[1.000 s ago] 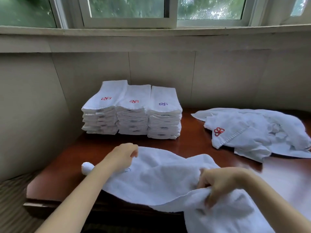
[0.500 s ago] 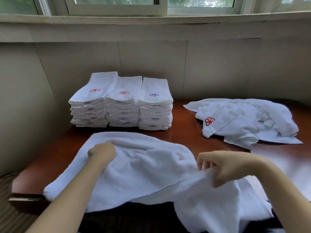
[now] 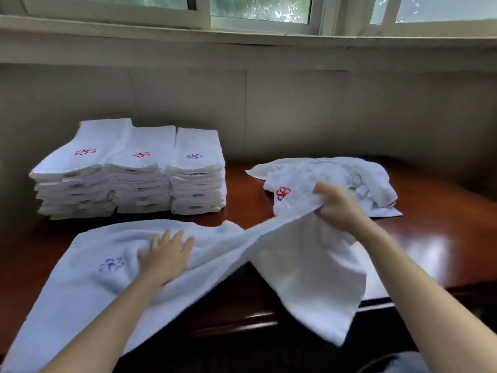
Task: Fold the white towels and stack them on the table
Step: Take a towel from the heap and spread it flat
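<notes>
Head view, left hand (image 3: pixel 165 254) flat on blue-emblem towel (image 3: pixel 80 292), right hand (image 3: pixel 337 205) gripping its raised edge

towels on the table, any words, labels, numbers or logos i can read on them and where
No readable words or numbers anywhere.
Embroidered flower emblems only, no letters: red on the left stack, red on the middle stack, blue on the right stack, red on the loose pile, blue on the spread towel.
Small tags on the stacks' folded edges: too blurred to read.
</notes>
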Demonstrator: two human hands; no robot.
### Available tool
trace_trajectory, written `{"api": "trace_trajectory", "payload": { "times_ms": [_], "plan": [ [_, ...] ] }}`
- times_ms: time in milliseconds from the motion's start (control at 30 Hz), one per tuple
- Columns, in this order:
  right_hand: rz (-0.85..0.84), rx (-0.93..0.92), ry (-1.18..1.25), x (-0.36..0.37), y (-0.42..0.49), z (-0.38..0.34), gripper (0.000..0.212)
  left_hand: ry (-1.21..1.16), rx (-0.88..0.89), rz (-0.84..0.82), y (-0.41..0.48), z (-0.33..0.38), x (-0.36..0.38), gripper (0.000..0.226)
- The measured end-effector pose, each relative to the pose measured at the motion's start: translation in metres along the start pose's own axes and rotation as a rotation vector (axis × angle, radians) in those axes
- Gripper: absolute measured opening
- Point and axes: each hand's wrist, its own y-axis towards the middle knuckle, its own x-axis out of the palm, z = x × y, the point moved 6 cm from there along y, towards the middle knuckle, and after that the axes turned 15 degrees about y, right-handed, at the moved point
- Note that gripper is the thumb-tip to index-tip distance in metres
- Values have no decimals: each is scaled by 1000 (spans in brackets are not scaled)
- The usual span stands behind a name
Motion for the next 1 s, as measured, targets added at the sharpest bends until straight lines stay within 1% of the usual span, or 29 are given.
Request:
{"api": "trace_trajectory", "payload": {
  "times_ms": [33,67,100,133,167,200,233,267,300,333,367,400,433,467,500,533,567,600,667,700,733,767,800,833,900,933,967,1000],
  "plan": [
    [223,-123,-11,-20,7,-21,20,-50,-31,1,4,-3,0,51],
    [402,-297,-28,-35,8,-46,20,-85,-57,5,8,-5,-1,53],
    [520,-466,-64,-42,4,-69,20,-91,-71,8,12,-7,-1,56],
    [581,-582,-116,-43,-1,-85,21,-80,-72,12,15,-7,0,58],
    [591,-616,-200,-39,-5,-95,22,-61,-63,17,16,-8,1,60],
    [531,-561,-281,-33,-5,-93,22,-39,-51,19,16,-10,3,61],
    [403,-418,-351,-28,-3,-84,21,-16,-38,22,16,-12,4,62],
    [206,-207,-424,-20,-2,-65,19,8,-19,29,18,-14,5,63],
    [-62,20,-530,-8,-8,-40,14,33,8,30,21,-16,6,65],
    [-350,150,-636,6,-20,-18,9,56,39,17,24,-18,7,66],
    [-617,227,-714,19,-36,0,13,78,73,-14,25,-20,9,68],
    [-835,304,-736,29,-52,15,20,98,113,-51,26,-22,11,69],
    [-996,389,-671,37,-67,23,20,118,156,-84,26,-23,14,69],
    [-1080,448,-556,42,-77,24,15,134,194,-111,25,-25,15,69],
    [-1115,454,-428,45,-79,20,20,144,231,-135,24,-26,16,68],
    [-1112,434,-304,48,-76,15,25,152,267,-160,21,-27,16,68],
    [-1055,394,-212,49,-67,9,24,158,301,-186,17,-27,16,67],
    [-945,328,-149,52,-54,3,19,161,330,-211,11,-26,14,67],
    [-621,146,-179,59,-25,-5,14,170,377,-236,0,-24,10,66],
    [-473,67,-235,67,-16,-6,18,176,402,-209,-6,-23,3,65],
    [-393,33,-283,80,-12,-4,25,182,428,-163,-11,-21,-4,59],
    [-391,52,-338,93,-12,0,32,182,455,-100,-18,-19,-12,45],
    [-441,91,-411,106,-12,6,36,175,464,-40,-23,-17,-19,26],
    [-516,114,-502,114,-14,10,37,154,465,5,-30,-15,-28,19],
    [-652,132,-622,120,-12,12,36,114,387,65,-36,-18,-37,29],
    [-699,154,-658,120,-11,11,38,103,325,112,-33,-23,-39,28],
    [-712,190,-673,121,-9,13,37,117,256,148,-29,-28,-41,27],
    [-669,212,-666,123,-6,14,33,134,182,153,-23,-35,-41,26]
  ]
}}
